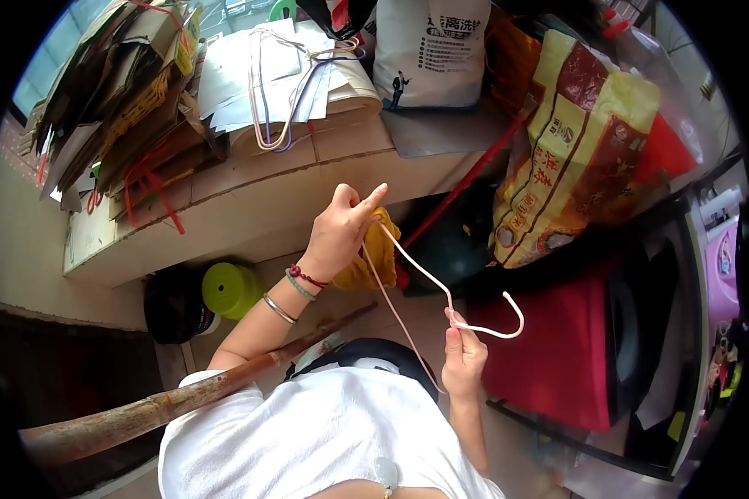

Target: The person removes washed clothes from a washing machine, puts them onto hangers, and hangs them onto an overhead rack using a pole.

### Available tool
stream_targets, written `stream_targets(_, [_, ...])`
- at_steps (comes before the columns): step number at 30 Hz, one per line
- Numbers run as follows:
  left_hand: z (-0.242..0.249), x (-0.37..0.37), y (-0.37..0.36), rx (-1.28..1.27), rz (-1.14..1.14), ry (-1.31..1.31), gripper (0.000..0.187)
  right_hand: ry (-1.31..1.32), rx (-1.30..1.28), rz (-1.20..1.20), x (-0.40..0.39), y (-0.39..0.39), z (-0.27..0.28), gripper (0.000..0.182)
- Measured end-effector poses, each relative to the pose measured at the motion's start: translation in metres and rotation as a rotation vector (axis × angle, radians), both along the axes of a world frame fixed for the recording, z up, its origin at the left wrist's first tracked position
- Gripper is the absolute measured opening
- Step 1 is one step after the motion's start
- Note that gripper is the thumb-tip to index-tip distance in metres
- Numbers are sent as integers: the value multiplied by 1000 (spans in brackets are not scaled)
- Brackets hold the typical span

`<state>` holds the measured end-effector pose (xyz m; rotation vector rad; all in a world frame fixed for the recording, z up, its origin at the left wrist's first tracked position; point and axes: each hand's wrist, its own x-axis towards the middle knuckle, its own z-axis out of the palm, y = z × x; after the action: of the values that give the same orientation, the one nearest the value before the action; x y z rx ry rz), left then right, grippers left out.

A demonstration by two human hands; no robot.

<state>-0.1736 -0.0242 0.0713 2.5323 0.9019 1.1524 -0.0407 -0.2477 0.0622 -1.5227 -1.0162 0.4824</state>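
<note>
A pale pink coated wire clothes hanger (pixel 414 263) stretches between my two hands, its curved hook out to the right. My left hand (pixel 341 226) is closed around the bend at its far end, the index finger pointing outward. Near the base of the hook, my right hand (pixel 463 353) pinches the wire between thumb and fingers. One strand of the wire slants down past my right wrist. Beyond my left hand shows a yellow cloth-like thing (pixel 359 273), partly covered by the hand.
A bamboo pole (pixel 166 399) slants across my left sleeve. Stacked cardboard (pixel 133 108), papers (pixel 233 79) with more hangers (pixel 262 125), and a white bag (pixel 429 58) stand on the ledge. A green stool (pixel 230 289) is below; a yellow sack (pixel 558 158) and red case (pixel 549 349) lie right.
</note>
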Motion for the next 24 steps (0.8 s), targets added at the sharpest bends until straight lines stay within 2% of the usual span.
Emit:
stream_targets(9, [7, 4, -1, -133, 60, -131, 36, -55, -55, -59, -5, -8, 6, 20])
stream_targets(16, [7, 0, -1, -193, -6, -143, 32, 6, -118, -159, 2, -17, 5, 19])
stream_targets(24, [6, 3, -9, -186, -157, -139, 23, -36, -55, -87, -11, -15, 6, 21])
